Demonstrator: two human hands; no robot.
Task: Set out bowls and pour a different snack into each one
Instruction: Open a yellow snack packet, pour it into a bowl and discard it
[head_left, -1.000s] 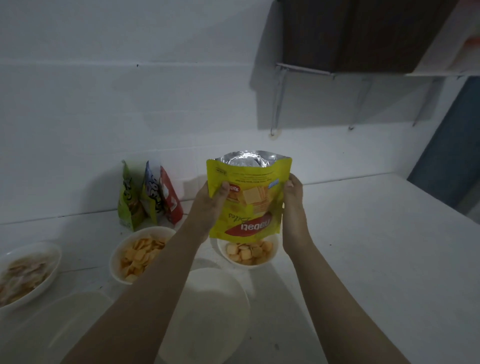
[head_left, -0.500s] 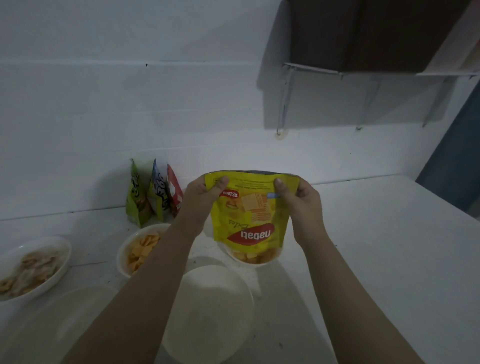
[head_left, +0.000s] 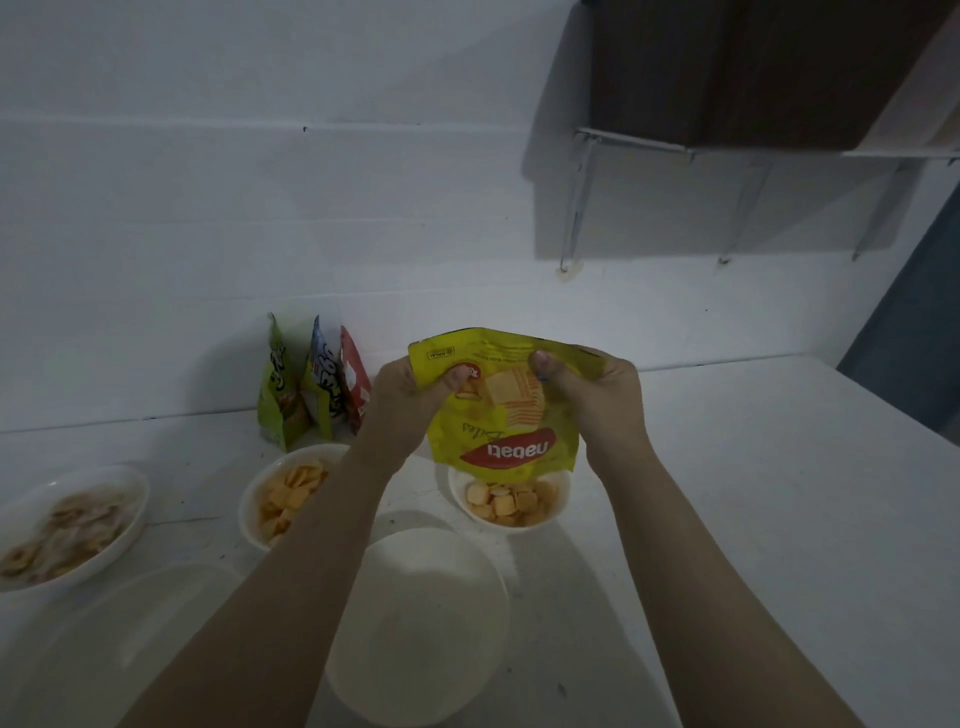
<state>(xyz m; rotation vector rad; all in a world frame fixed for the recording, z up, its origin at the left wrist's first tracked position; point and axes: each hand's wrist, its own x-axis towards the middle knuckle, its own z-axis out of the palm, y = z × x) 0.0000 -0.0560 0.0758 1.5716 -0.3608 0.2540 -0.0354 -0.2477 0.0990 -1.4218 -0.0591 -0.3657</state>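
We hold the yellow snack pouch upside down, its printed name inverted and its mouth pointing down over the small white bowl at the centre of the counter, so that any remaining pieces fall straight into it; the bowl already contains a layer of pale square crackers. Our left hand pinches the pouch's upturned base at 10 o'clock of the pack, thumb on the front face, and our right hand grips the matching corner at 2 o'clock, thumb likewise pressed on the front; both hands are closed on the foil, which crumples between them, a hold we judge suited to squeezing or shaking out the last contents. At 9 o'clock of this bowl sits a second bowl of orange square snacks, partly hidden by our left forearm, and at the far left edge a shallow dish holds paler, ring-like pieces, blurred. At 6 o'clock an empty white bowl lies directly beneath our forearms, with another pale empty vessel at 7 o'clock, indistinct. Three other snack packets stand against the wall at 10 o'clock. Nothing lies between pouch and bowl; the pouch itself hides the bowl's far rim from us.
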